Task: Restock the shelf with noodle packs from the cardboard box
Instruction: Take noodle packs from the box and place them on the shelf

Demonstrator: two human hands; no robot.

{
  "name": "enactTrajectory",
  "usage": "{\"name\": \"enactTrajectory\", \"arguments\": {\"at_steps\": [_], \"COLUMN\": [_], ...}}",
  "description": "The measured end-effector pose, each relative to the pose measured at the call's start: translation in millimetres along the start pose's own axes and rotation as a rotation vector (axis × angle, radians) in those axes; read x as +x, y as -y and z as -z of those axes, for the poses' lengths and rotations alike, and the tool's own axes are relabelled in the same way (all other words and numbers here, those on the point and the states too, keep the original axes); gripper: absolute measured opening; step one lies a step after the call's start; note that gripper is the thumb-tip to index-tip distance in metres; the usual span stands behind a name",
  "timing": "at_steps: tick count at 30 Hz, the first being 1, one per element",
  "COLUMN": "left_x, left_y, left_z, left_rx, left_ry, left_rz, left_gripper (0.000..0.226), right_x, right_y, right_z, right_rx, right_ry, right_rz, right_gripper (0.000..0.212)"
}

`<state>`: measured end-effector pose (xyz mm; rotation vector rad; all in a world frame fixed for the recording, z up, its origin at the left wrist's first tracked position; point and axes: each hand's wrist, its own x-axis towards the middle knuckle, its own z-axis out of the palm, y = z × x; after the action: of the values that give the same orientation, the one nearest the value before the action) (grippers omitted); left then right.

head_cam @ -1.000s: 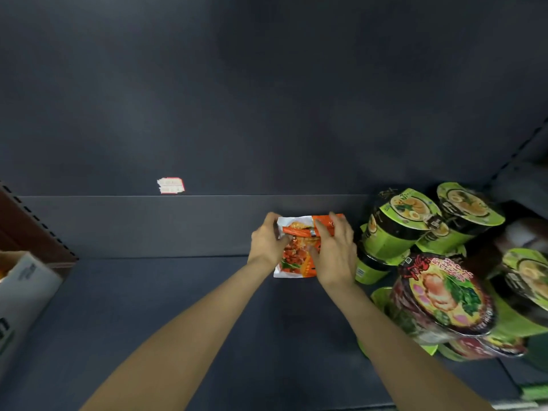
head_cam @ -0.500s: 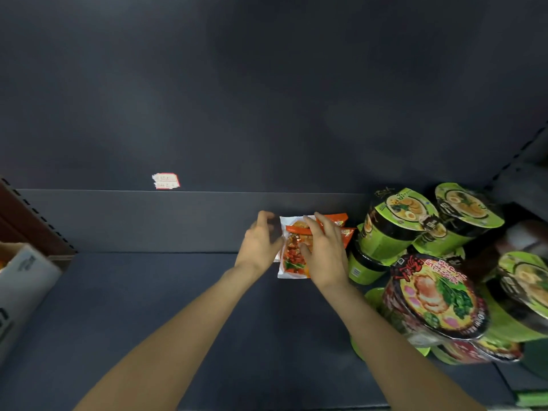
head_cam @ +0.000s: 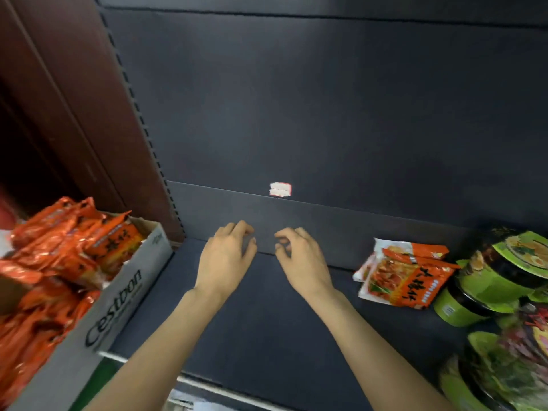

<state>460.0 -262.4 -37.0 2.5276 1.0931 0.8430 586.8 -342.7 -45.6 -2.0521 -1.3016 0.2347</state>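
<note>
Two orange noodle packs lean against the shelf's back wall at the right, beside the green bowls. The dark shelf runs across the middle of the view. At the left stands a grey cardboard box filled with several orange noodle packs. My left hand and my right hand hover side by side over the shelf's middle, fingers loosely curled, holding nothing. Both are well clear of the placed packs.
Green and black noodle bowls are stacked at the right, some lying on their sides near the front. A small red-and-white price sticker sits on the back wall. A brown upright borders the shelf at the left.
Both hands let go of the orange packs and moved left toward the box. The view has swung left, so the box now shows fully.
</note>
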Motion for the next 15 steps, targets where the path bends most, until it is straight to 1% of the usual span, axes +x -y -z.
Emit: {"name": "enactTrajectory", "arguments": {"at_steps": [6, 10, 13, 15], "left_x": [-8.6, -4.4, 1.0, 2.2], "left_y": [129.7, 220.1, 281.8, 314.2], "left_z": [73.6, 112.8, 137.0, 150.2], "left_rx": [0.002, -0.024, 0.045, 0.067], "left_ry": [-0.008, 0.026, 0.067, 0.108], "left_rz": [0.164, 0.184, 0.204, 0.224], "left_gripper": [0.016, 0.015, 0.019, 0.024], "right_x": [19.0, 33.5, 46.7, 56.3], "right_y": [92.2, 152.7, 193.3, 214.9], "right_z": [-84.4, -148.1, -193.9, -219.9], "right_rx": [0.039, 0.053, 0.061, 0.054], "right_ry": [0.16, 0.201, 0.232, 0.242], "right_rz": [0.089, 0.11, 0.105, 0.107], "right_gripper": [0.023, 0.023, 0.026, 0.032]}}
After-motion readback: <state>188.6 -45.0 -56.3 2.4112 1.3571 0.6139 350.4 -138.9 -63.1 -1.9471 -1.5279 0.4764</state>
